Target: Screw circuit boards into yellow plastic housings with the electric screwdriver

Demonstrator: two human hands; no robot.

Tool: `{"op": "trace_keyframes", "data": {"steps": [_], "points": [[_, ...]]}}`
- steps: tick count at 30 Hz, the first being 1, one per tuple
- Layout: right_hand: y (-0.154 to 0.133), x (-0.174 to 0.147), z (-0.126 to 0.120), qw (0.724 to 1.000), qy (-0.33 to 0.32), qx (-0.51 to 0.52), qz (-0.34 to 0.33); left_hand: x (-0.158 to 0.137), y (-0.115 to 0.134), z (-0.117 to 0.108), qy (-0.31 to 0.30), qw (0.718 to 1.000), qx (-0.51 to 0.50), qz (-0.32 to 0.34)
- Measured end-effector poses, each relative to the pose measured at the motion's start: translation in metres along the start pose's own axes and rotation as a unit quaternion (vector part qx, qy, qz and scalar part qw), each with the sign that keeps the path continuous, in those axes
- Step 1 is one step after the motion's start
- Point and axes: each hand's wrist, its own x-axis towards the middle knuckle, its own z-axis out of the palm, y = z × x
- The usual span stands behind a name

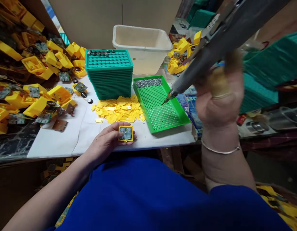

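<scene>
In my left hand [110,136] I hold a small square yellow plastic case [126,141] near the table's front edge. A circuit board [125,132] sits inside it, facing up. My right hand [220,89] is wrapped round a dark grey electric screwdriver [198,69], which slants down to the left. Its bit tip is over the green perforated tray [160,128]; I cannot tell whether it touches the tray. Small metal screws [148,83] lie heaped at the tray's far end, and a few sit in its holes.
A pile of flat yellow plastic pieces [119,109] lies behind my left hand. Behind it stands a stack of teal trays [110,80] with small round dark parts on top. A translucent bin [143,57] is at the back. Yellow housings with wired boards [37,99] crowd the left.
</scene>
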Motion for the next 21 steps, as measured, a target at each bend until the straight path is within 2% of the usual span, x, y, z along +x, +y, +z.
{"op": "trace_keyframes", "data": {"steps": [3, 5, 8, 15, 21], "points": [[-0.009, 0.01, 0.013, 0.992, -0.008, 0.124, 0.016, 0.007, 0.0, 0.007, -0.003, 1.0, 0.007, -0.012], [-0.011, 0.012, 0.021, 0.988, -0.023, 0.145, 0.051, 0.012, -0.001, 0.012, -0.004, 1.0, 0.016, -0.02], [0.0, 0.015, 0.026, 0.985, -0.007, 0.157, 0.072, 0.018, -0.001, 0.017, -0.001, 0.999, 0.026, -0.027], [0.047, 0.02, 0.029, 0.989, 0.102, 0.083, 0.072, 0.019, -0.002, 0.016, -0.011, 0.999, 0.026, -0.037], [0.06, 0.015, 0.033, 0.993, 0.095, 0.021, 0.069, 0.019, -0.002, 0.016, -0.012, 0.999, 0.026, -0.031]]}}
